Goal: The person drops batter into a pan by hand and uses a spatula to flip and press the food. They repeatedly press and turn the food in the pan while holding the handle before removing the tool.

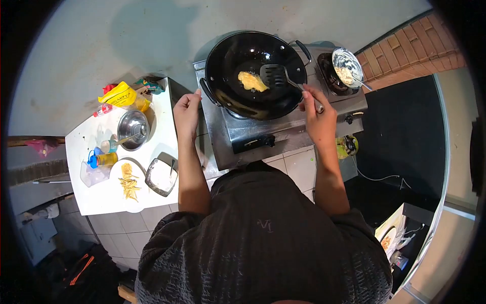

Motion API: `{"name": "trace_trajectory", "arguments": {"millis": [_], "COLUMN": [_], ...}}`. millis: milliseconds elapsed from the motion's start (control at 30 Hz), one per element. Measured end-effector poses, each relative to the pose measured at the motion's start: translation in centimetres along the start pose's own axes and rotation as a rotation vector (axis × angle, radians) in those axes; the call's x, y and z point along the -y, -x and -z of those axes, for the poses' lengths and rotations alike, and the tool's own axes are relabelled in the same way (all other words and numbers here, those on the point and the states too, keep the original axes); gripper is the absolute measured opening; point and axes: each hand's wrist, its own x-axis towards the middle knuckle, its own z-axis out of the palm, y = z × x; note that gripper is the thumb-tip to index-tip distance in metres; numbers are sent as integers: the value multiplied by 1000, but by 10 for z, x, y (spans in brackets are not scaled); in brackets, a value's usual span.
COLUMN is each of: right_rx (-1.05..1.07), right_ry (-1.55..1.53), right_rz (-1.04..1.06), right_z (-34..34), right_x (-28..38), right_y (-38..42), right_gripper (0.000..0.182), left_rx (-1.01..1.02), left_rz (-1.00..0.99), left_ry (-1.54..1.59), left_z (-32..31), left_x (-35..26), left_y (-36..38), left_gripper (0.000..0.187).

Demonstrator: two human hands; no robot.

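A black wok [233,99] with two side handles sits on the metal stove [243,134]. In it lies a golden fried piece [252,81] in oil. My right hand [319,112] is closed around the handle of a slotted spatula [274,75], whose black head is inside the wok, just right of the piece. My left hand [187,114] is beside the wok's left handle, fingers curled together with the thumb up. Whether it holds anything is hidden. It appears apart from the handle.
On the right burner stands a bowl of batter [346,71] with a spoon. The white table [91,200] at the left bears a metal bowl [133,130], a plate of fried pieces [117,175], a square bowl of white powder [161,177], bottles and a yellow bag [120,95].
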Motion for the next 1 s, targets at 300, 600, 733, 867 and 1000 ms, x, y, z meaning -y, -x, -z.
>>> {"name": "trace_trajectory", "arguments": {"millis": [300,600,733,867,1000], "right_rx": [112,146,212,356,536], "right_ry": [49,-161,-197,-175,-211], "right_rz": [87,98,240,423,527], "right_z": [-28,-9,7,38,64], "right_x": [-12,-23,-47,-53,-64], "right_y": [1,-30,-55,-76,-88], "right_gripper": [17,15,13,14,13], "left_rx": [-38,-200,-363,-450,-632], "left_rz": [1,-15,-110,-113,-63], "left_ry": [45,14,40,80,59], "left_z": [0,-5,-12,-36,-54], "left_x": [-2,-15,-12,-16,-16], "left_y": [12,21,27,48,72], "left_gripper": [28,27,27,25,27]}}
